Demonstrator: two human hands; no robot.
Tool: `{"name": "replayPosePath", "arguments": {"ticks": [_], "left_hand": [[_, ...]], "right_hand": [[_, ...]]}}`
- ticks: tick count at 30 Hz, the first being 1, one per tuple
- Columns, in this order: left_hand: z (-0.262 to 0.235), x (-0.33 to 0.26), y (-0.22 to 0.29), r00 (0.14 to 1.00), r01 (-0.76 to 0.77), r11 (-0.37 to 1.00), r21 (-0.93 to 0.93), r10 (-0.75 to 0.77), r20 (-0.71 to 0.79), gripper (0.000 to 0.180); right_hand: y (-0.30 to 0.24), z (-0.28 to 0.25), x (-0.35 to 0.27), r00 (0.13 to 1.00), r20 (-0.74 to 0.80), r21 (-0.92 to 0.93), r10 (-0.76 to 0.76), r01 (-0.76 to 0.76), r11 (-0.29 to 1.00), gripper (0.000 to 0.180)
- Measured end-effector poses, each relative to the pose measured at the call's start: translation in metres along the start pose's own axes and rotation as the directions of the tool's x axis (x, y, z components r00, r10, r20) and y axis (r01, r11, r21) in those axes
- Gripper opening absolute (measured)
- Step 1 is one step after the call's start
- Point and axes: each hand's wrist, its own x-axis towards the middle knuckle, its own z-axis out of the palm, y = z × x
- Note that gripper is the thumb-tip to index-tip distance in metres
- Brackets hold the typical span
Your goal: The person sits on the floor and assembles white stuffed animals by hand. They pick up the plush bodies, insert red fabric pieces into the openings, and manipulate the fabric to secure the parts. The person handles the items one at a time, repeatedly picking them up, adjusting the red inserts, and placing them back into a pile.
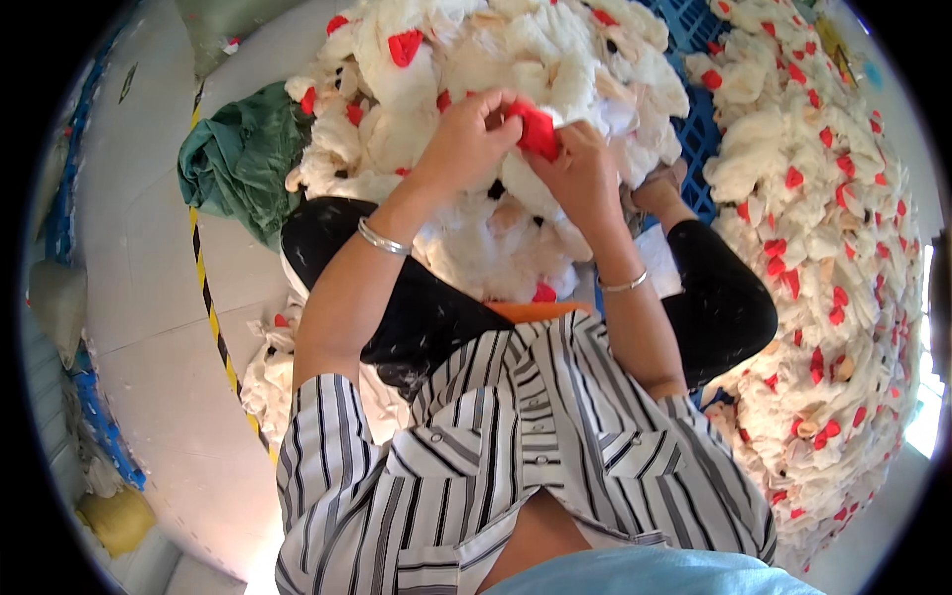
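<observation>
Red cloth (538,131) is clamped between your left hand (471,139) and right hand (580,171), seemingly mid-work; among plush pieces (560,64) heaped far and right, finished ones are indistinguishable.

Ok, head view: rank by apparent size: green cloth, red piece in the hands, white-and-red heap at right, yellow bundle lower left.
Largest to smallest, as they look:
1. White-and-red heap
2. Green cloth
3. Yellow bundle
4. Red piece
</observation>
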Motion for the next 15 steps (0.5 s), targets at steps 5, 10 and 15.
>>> {"name": "replayPosePath", "arguments": {"ticks": [5, 10, 15], "left_hand": [[-0.005, 0.0, 0.008, 0.998, -0.054, 0.997, 0.05, 0.052, 0.047, 0.027], [-0.001, -0.002, 0.007, 0.995, 0.023, 0.987, 0.162, -0.038, 0.089, 0.03], [0.002, 0.0, 0.004, 0.999, -0.029, 0.996, 0.087, 0.026, 0.03, 0.027]], "right_hand": [[-0.004, -0.006, -0.002, 0.998, 0.004, 0.257, 0.067, -0.066, 0.964, 0.01], [0.003, -0.002, 0.0, 0.983, -0.098, 0.35, 0.154, -0.111, 0.93, 0.009], [-0.006, -0.004, -0.003, 0.981, -0.047, 0.359, 0.187, -0.158, 0.92, 0.011]]}}
